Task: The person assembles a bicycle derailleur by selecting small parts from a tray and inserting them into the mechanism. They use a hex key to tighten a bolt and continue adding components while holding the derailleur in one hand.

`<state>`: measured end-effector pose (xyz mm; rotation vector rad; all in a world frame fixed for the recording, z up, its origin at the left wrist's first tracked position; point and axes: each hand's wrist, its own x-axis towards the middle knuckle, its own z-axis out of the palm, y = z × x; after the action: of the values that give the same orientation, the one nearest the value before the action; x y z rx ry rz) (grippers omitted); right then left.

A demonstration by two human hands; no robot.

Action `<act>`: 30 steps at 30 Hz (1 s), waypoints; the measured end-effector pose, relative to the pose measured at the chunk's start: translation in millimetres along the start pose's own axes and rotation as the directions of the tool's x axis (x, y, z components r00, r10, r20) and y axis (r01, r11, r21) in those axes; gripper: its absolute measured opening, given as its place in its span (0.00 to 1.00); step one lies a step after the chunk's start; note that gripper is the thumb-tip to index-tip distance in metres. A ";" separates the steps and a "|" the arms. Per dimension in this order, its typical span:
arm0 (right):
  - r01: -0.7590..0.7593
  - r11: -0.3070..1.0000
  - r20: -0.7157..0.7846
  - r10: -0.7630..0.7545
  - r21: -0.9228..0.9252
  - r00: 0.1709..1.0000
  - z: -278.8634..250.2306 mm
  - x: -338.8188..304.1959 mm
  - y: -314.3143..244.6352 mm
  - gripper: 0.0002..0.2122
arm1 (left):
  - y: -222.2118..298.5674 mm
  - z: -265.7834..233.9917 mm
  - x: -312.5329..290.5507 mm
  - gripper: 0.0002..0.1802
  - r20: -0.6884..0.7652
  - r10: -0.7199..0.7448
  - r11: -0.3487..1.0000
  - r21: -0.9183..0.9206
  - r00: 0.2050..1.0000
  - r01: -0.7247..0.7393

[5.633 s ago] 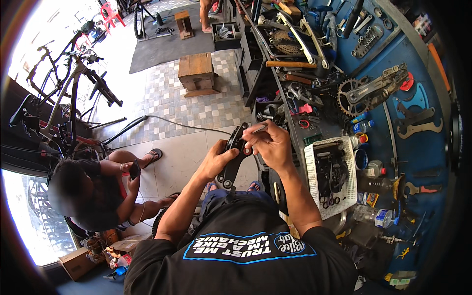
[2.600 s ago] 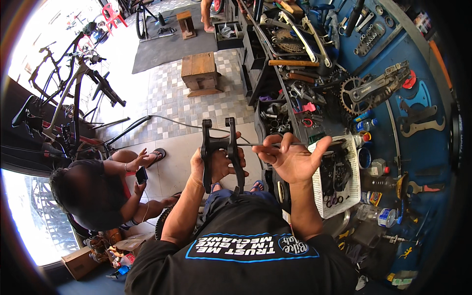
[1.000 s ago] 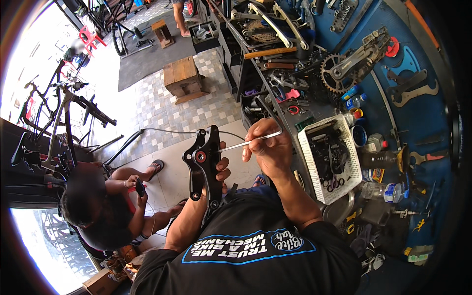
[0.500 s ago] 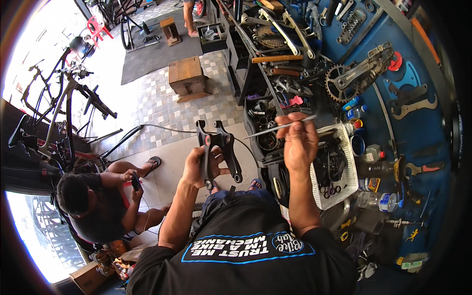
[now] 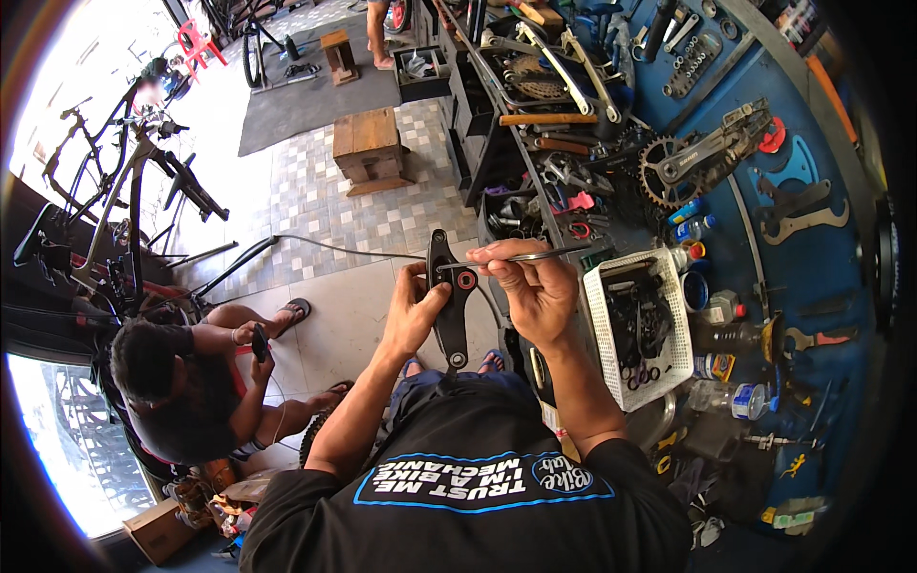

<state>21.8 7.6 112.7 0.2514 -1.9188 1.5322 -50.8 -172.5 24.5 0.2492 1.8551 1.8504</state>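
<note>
In front of my waist, my left hand [image 5: 413, 313] is closed around a black bike suspension rocker link [image 5: 453, 323], its thumb pressed on the near face. The link stands upright, with a round hole at its lower end and a red-ringed pivot at mid-length. Pinched in my right hand [image 5: 537, 294] is a slim metal pick [image 5: 565, 251]. It lies nearly level, its thin end reaching the upper part of the link by my left thumb. Whether the tip goes into a hole cannot be made out.
At right, a white plastic basket [image 5: 592, 320] holds dark parts beside a blue bench [image 5: 735, 239] with a crankset [image 5: 683, 164], bottles and tools. A seated person [image 5: 181, 392] with a phone is at left. Wooden stools [image 5: 368, 143] and bike frames [image 5: 124, 201] stand farther off.
The link has turned so its broad face with the red ring shows. My right hand has moved left and down, bringing the pick from beside the link onto it.
</note>
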 end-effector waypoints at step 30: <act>-0.175 0.972 0.175 0.147 0.159 0.973 2.0 -1.0 10.7 0.10 | -17.6 -2.4 8.2 0.36 0.118 -0.002 0.994 0.108 0.993 -0.011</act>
<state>16.1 8.6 103.4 0.3109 -1.9728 1.8412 -55.1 -171.8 5.5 0.3922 1.8764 1.7020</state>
